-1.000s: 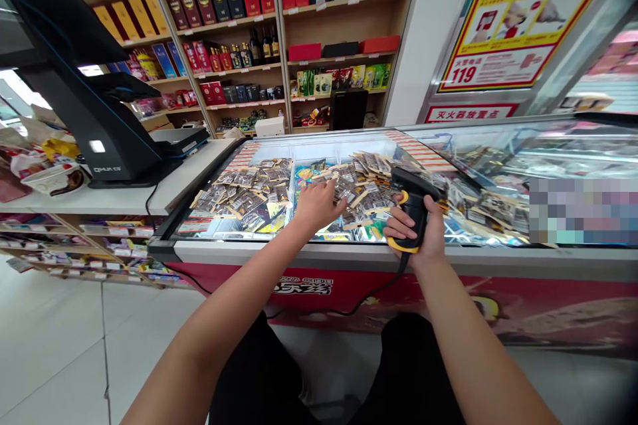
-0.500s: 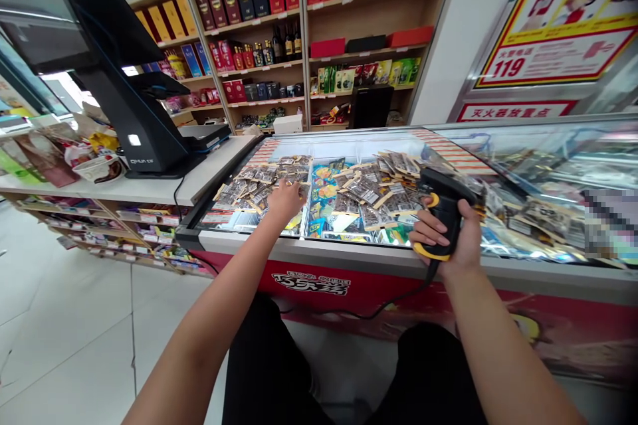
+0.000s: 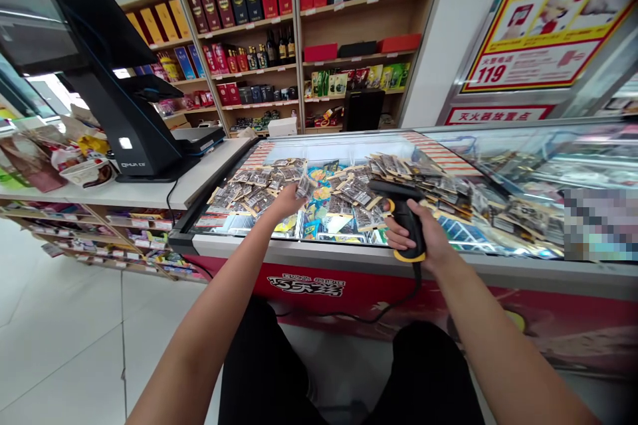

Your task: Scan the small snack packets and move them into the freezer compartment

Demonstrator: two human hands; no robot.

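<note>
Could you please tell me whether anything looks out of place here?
I see no clear spill or damage. The small packets lie jumbled in overlapping heaps at the chest freezer, turned at mixed angles rather than set in rows, so they look untidy.

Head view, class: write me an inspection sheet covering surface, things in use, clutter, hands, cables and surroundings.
Surface: chest, glass-topped, with a grey front rim.
Things in use: packets in loose, overlapping heaps across the chest; scanner, black and yellow.
Clutter: tub and yellow bag on the counter.
Hands: left hand pinches a silvery packet; right hand grips the scanner.
Cables: scanner cable hangs before the chest's red front.
Surroundings: terminal on the counter; shelves of boxes and bottles behind; poster at right.
</note>
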